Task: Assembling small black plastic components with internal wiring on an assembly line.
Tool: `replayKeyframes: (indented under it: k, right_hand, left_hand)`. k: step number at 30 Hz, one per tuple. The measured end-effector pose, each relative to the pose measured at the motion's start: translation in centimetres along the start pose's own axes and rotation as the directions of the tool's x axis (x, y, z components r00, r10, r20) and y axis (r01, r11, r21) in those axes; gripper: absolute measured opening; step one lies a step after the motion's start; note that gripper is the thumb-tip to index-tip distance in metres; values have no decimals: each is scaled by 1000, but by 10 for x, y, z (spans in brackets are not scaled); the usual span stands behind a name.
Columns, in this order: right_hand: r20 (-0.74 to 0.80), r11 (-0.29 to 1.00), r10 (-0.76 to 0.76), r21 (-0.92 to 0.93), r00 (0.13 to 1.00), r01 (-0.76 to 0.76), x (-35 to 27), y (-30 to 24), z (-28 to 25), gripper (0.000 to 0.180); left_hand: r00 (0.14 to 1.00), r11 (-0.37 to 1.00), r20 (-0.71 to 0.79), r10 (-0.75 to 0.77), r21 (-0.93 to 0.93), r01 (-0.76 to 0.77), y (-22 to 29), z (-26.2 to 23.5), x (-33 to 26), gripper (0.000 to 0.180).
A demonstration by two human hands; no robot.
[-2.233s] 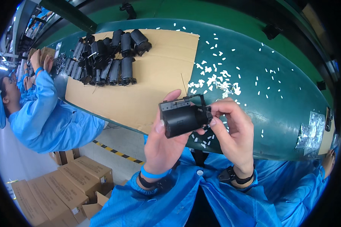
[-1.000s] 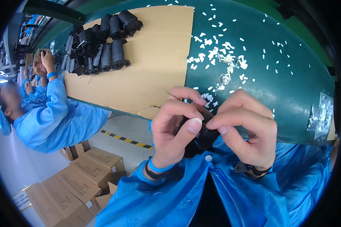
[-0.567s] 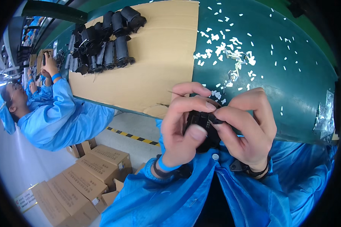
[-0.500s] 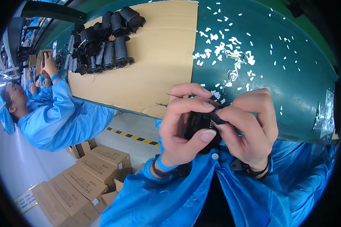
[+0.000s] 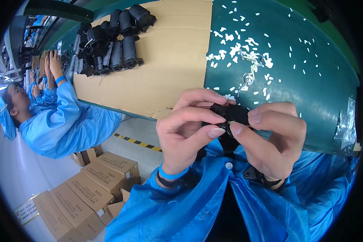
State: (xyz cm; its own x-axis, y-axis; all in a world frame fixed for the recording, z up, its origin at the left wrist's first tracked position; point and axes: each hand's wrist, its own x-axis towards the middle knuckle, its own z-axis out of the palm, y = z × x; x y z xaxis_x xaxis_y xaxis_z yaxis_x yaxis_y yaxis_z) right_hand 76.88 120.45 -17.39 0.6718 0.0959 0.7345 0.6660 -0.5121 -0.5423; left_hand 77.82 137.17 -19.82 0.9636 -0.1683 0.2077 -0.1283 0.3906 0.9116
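Observation:
A black plastic part (image 5: 237, 114) with a rounded end is held between my hands, above the table's near edge. My left hand (image 5: 180, 135) grips its left side with thumb and fingers closed round it. The fingertips and thumb of my right hand (image 5: 275, 135) pinch its right side. A thin dark wire sticks out to the left by my left fingers. Below my thumbs more black material shows, partly covered by the hands. Just beyond my fingers, small white pieces (image 5: 229, 97) lie on the green tabletop.
Several black cylindrical parts (image 5: 129, 52) lie on a cardboard sheet (image 5: 165, 60) at left. White bits and a tangled strip (image 5: 250, 74) are scattered over the green table (image 5: 310, 101). Clear plastic bags (image 5: 347, 125) rest far right. Cardboard boxes (image 5: 84, 187) and a blue-clad person (image 5: 56, 125) are at left.
The black part has been turned, so its rounded end now faces up beside my right fingertips. My left hand has shifted slightly left, my right slightly right.

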Motion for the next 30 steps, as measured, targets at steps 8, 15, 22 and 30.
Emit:
replayKeyframes:
  k: [8, 15, 22, 30]
  right_hand:
    - [-102, 990, -121, -85, 987, 112, -5, 1, -1, 36]
    - [-114, 938, -259, -268, 959, 221, -11, 10, -4, 31]
    - [81, 975, 201, 81, 976, -207, 3, -10, -27, 24]
    - [131, 937, 257, 209, 957, -280, 11, -7, -14, 19]
  left_hand:
    - [997, 998, -74, 2, 64, 3, 0, 11, -5, 14]
    - [990, 989, 3, 144, -44, -144, -4, 10, -2, 17]
    - [767, 466, 186, 614, 699, -542, 7, -1, 3, 26]
    - [758, 155, 415, 504, 820, -551, 21, -2, 2, 37]
